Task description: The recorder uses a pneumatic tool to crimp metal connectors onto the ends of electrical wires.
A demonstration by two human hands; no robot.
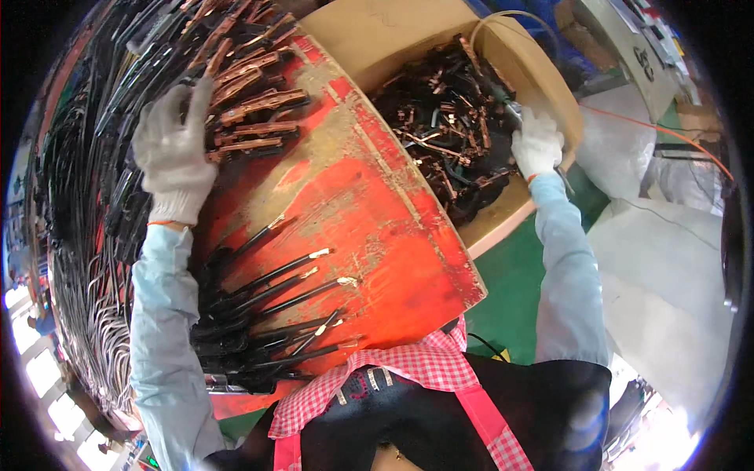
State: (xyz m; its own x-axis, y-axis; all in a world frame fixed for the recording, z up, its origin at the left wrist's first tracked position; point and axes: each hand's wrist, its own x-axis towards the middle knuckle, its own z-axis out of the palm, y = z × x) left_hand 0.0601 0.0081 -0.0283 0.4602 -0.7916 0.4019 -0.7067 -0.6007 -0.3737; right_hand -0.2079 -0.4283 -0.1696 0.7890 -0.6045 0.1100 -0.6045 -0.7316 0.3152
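My left hand (173, 153), in a white knit glove, lies at the edge of a thick bundle of black cables (129, 184), beside several flat copper ends (259, 106). Its fingers are spread, and nothing shows in its grasp. Over the cream bin (554, 74) at the right, my gloved right hand (539, 145) is closed around a small metal-tipped tool (513, 110); most of the tool is hidden by the glove. Inside that bin lies a heap of black and copper scraps (448, 129).
A worn red board (369, 212) spans the middle. Black cables with bare, pale tips (306, 290) lie on its near part. A thin hose (503, 14) loops over the bin's far rim. Clear plastic bags (620, 141) and a white surface (660, 275) stand at the right, beside green floor (510, 290).
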